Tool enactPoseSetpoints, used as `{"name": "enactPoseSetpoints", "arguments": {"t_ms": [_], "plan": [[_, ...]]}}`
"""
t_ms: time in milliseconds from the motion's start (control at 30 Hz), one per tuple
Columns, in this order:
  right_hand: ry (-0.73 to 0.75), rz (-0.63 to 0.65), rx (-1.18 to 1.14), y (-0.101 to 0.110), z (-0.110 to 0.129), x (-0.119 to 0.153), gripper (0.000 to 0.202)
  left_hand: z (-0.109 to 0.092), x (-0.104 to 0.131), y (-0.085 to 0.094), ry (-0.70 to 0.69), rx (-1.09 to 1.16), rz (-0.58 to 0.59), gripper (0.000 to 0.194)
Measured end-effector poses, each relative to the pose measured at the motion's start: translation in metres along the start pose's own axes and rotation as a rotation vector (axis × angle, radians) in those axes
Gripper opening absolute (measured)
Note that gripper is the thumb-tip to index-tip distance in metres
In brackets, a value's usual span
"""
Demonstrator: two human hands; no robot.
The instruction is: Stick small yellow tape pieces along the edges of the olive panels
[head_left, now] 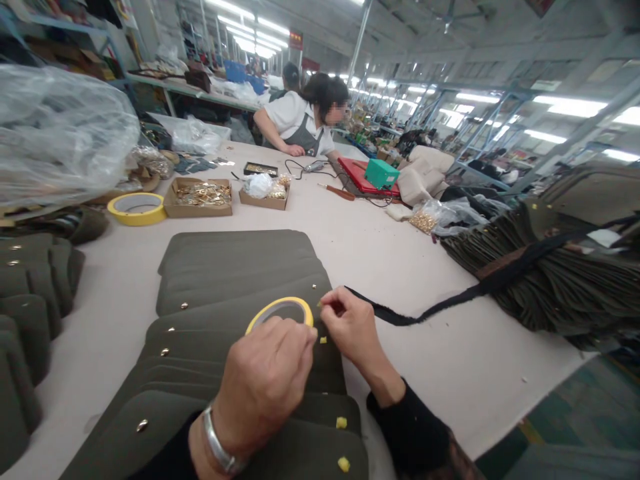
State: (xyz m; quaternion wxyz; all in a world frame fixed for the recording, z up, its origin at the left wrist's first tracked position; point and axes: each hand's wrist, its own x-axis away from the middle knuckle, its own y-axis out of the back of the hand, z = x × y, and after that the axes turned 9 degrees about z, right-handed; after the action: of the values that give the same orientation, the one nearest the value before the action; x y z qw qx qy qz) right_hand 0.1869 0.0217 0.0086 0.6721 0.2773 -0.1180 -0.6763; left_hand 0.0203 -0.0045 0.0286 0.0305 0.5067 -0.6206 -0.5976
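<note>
My left hand (pixel 270 380) is closed around a roll of yellow tape (pixel 256 317), held over a row of overlapping olive-green fabric panels (pixel 240 267). Just right of it, my right hand (pixel 353 327) pinches a small piece of yellow tape (pixel 320 304) between thumb and fingertips, close to the panels' right edge. Lower along that edge, several yellow tape bits (pixel 341 423) are stuck on. Shiny metal studs (pixel 143 425) show near the panels' left side. The left palm and the roll's lower part are hidden.
A second yellow tape roll (pixel 136 208) lies by a cardboard box of metal parts (pixel 199 198). More olive panels lie left (pixel 30 280) and in a large strapped bundle (pixel 530 280) at right. Across the table a person (pixel 305 120) leans beside a red case (pixel 365 179).
</note>
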Motion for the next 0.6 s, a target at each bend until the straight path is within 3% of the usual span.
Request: {"name": "enactPoseSetpoints", "arguments": {"t_ms": [67,167,333,600], "plan": [[-0.118,0.024,-0.175,0.008,-0.016,-0.004,0.007,-0.001,0.001,0.002,-0.004,0.024,0.036,0.012],[-0.14,0.139,-0.404,0.02,-0.031,-0.007,0.026,0.011,0.003,-0.007,0.046,-0.083,0.187,0.012],[-0.118,0.244,-0.28,0.021,-0.044,-0.006,0.027,0.028,0.006,-0.027,0.161,-0.211,0.489,0.015],[-0.105,0.416,-0.211,0.026,-0.052,-0.007,0.031,0.025,0.007,-0.033,0.167,-0.073,0.529,0.02]]}}
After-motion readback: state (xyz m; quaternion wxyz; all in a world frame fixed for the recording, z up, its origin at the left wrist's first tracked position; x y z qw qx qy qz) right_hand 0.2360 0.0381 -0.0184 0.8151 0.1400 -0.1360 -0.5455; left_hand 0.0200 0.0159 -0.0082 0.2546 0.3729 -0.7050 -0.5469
